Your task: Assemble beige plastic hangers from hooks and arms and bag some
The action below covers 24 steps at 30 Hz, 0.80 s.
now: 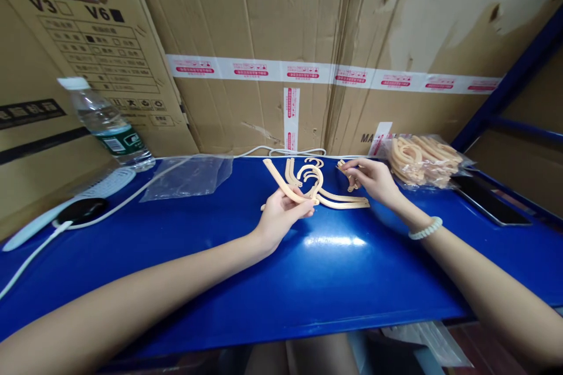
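Cardboard boxes are standing along the far edge of the blue surface. Toward the surface's far right end, a clear bag of curved parts is lying; toward its far left end, a water bottle is standing. At the far middle of the surface, pale beige, matte plastic strips are lying loose, some long and gently bowed, some hooked. The left hand is pinching one long bowed strip, lifting its far end off the surface. The right hand is gripping a small beige piece in its fingertips just above the surface.
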Tool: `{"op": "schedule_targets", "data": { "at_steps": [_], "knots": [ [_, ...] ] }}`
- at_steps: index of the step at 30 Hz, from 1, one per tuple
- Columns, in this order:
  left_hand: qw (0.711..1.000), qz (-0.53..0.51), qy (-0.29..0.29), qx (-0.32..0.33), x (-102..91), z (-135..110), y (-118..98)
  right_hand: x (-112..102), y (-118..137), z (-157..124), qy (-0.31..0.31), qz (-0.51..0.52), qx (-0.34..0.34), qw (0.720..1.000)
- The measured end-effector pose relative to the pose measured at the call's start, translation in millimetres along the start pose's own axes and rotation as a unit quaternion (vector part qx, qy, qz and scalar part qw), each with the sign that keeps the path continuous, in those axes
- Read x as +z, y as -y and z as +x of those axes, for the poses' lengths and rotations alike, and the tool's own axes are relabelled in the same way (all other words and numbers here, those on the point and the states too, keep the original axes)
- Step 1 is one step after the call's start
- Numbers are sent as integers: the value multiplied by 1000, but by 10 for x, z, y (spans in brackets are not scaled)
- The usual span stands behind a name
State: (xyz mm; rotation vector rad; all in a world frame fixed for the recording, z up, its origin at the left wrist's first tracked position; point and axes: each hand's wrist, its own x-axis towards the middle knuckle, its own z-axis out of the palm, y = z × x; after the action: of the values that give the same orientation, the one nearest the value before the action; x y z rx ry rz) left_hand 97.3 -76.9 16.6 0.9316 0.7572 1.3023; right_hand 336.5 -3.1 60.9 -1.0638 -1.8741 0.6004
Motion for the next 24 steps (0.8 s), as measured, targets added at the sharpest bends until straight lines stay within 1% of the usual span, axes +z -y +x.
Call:
{"op": "schedule_targets", "data": {
  "at_steps": [3,6,8,12,14,16,17,19,22,24],
  "knots": [
    [1000,-1,3,6,-18,13,22,99,225,-102,-49,154,52,985],
    [1000,-3,7,9,-28,26,37,210,387,-215,-67,254,89,961],
    [1000,-3,10,11,-29,31,39,264,431,-274,-64,304,127,942],
    [1000,-13,6,11,-20,33,37,325,425,-338,-73,374,188,905],
    [1000,-11,7,14,-19,30,36,357,413,-355,-49,404,211,889],
    [1000,2,18,24,-24,28,38,402,406,-375,9,424,226,877],
    [999,12,25,33,-28,27,40,427,405,-386,37,423,227,876],
    [997,40,41,53,-36,24,48,470,407,-411,67,402,213,888],
    [992,85,57,80,-37,11,61,499,418,-430,67,351,178,917],
    [987,107,73,90,-32,-2,67,491,431,-426,84,326,166,927]
  ]
}}
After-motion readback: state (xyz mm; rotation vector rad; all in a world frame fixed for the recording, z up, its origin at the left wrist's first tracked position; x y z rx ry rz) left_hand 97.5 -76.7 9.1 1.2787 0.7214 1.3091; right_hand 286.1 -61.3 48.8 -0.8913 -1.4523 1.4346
